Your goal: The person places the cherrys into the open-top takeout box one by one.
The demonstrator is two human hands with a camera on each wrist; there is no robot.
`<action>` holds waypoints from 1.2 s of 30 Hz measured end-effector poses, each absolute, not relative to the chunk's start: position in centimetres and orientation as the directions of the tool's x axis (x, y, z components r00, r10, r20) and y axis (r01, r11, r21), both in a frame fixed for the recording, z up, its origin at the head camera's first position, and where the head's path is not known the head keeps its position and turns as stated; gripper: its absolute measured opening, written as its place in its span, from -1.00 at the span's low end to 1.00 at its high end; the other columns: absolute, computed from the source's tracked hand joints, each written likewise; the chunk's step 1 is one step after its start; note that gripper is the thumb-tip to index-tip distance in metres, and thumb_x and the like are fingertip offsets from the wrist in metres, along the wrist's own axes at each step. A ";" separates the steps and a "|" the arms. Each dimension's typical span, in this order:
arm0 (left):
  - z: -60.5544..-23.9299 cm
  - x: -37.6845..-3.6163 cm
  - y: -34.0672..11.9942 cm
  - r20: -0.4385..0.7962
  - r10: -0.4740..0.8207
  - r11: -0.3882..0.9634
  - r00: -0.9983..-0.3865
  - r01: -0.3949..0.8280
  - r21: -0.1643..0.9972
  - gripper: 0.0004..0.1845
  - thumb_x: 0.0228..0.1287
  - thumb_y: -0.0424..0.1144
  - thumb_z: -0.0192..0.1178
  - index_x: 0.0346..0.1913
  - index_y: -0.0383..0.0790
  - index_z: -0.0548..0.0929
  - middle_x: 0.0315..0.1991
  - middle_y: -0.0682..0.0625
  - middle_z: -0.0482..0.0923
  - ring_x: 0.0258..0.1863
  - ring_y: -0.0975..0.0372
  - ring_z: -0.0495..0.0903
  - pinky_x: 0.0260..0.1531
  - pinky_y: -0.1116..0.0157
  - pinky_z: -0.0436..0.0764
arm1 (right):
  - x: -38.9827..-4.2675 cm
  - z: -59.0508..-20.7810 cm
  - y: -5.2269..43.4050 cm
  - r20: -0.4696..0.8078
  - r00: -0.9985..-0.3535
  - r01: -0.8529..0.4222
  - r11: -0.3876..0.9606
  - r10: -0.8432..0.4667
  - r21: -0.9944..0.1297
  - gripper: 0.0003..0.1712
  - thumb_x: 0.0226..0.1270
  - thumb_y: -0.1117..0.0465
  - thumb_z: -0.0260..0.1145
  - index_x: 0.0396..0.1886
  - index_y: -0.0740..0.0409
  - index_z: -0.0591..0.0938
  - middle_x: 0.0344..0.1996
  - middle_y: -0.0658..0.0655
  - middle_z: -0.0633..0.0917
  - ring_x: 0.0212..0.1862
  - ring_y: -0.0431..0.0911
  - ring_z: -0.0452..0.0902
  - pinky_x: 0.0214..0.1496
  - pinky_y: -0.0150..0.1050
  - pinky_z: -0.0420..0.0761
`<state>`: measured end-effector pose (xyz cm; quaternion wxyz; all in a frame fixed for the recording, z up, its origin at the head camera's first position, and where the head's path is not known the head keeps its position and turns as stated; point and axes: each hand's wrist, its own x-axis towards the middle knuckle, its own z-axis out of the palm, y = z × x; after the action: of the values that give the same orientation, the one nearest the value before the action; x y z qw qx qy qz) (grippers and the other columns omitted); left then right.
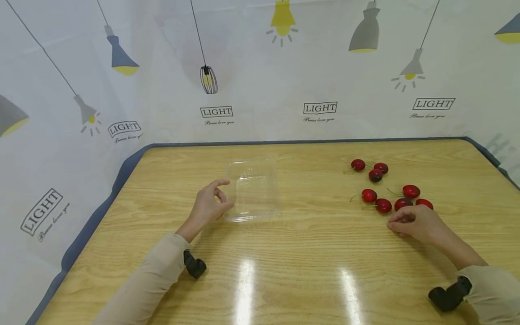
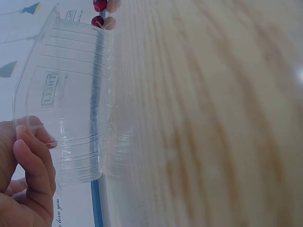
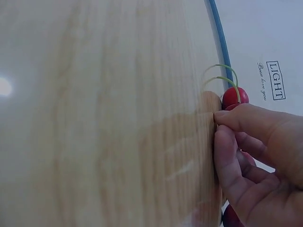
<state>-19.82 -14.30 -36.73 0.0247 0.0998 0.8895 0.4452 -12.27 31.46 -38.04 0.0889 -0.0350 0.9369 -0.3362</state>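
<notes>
Two bare hands are working on a wooden table (image 1: pixel 308 262), each coming out of a beige sleeve. The left hand (image 1: pixel 208 208) is resting at the near left corner of a clear plastic container (image 1: pixel 253 192), its thumb and fingers curling round that corner; the left wrist view is showing fingertips (image 2: pixel 32 156) pressing against the ribbed transparent wall of the container, so the hand is gripping it. The container is standing upright on the table, left of centre and well apart from the fruit. The right hand (image 1: pixel 414 223) is lying on the table on the right side, fingers curled and bunched together with their tips against the wood; the right wrist view is showing those fingers (image 3: pixel 246 142) drawn close just beside a red cherry (image 3: pixel 235 97) with a green stem, but whether they are pinching anything cannot be told. Eight red cherries (image 1: pixel 383 187) are lying scattered just beyond that hand, the closest ones (image 1: pixel 402 204) sitting right by the knuckles and three more forming a small cluster (image 1: pixel 374 169) farther back. Behind the table, a white backdrop (image 1: pixel 260 90) printed with lamps and the word LIGHT is hanging along the far and left edges.
</notes>
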 end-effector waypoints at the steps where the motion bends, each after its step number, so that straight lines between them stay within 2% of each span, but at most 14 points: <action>1: -36.7 -19.8 -14.3 0.044 0.199 0.584 -0.979 0.155 0.797 -0.42 -0.02 -0.41 0.15 0.16 -0.30 0.34 -0.56 -0.06 0.42 -0.87 0.31 0.24 -0.83 0.39 0.28 | -12.3 -38.1 31.4 -0.140 -0.982 -0.010 0.773 -0.128 -0.634 -0.84 0.11 0.28 0.26 -0.38 0.34 0.60 -0.52 0.05 0.56 -0.54 -0.19 0.46 -0.50 -0.39 0.50; 15: -36.5 -19.6 -14.6 0.064 0.215 0.581 -0.974 0.181 0.794 -0.43 -0.02 -0.42 0.14 0.16 -0.32 0.34 -0.57 -0.06 0.42 -0.88 0.29 0.25 -0.84 0.35 0.30 | -11.7 -38.1 31.7 -0.094 -0.991 -0.018 0.788 -0.096 -0.616 -0.82 0.12 0.25 0.26 -0.35 0.31 0.61 -0.50 0.05 0.56 -0.53 -0.21 0.44 -0.51 -0.39 0.47; 28: -36.8 -19.9 -14.8 0.071 0.218 0.577 -0.973 0.187 0.795 -0.43 -0.02 -0.43 0.14 0.16 -0.35 0.34 -0.59 -0.05 0.42 -0.89 0.28 0.25 -0.85 0.34 0.30 | -11.6 -38.0 31.8 -0.130 -0.989 0.029 0.752 -0.076 -0.658 -0.76 0.17 0.27 0.21 -0.27 0.40 0.57 -0.49 0.08 0.59 -0.53 -0.18 0.48 -0.49 -0.37 0.51; 33: -36.7 -19.9 -14.7 0.063 0.210 0.578 -0.976 0.176 0.796 -0.43 -0.03 -0.43 0.14 0.16 -0.35 0.34 -0.59 -0.04 0.42 -0.89 0.29 0.24 -0.85 0.35 0.29 | -11.5 -37.7 31.9 -0.095 -0.992 0.001 0.755 -0.081 -0.656 -0.73 0.23 0.25 0.15 -0.22 0.42 0.54 -0.42 0.13 0.59 -0.51 -0.22 0.48 -0.48 -0.37 0.50; 36: -36.7 -19.8 -14.7 0.063 0.205 0.577 -0.977 0.172 0.798 -0.43 -0.03 -0.43 0.14 0.15 -0.34 0.34 -0.59 -0.04 0.42 -0.89 0.29 0.23 -0.85 0.36 0.28 | -11.4 -37.4 32.0 -0.055 -0.996 -0.026 0.774 -0.077 -0.632 -0.72 0.25 0.24 0.12 -0.21 0.42 0.55 -0.45 0.12 0.59 -0.53 -0.25 0.44 -0.51 -0.37 0.47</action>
<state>-19.84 -14.68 -36.66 0.0183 0.1061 0.8878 0.4474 -11.39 31.96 -37.43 0.0387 -0.0273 0.9411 -0.3349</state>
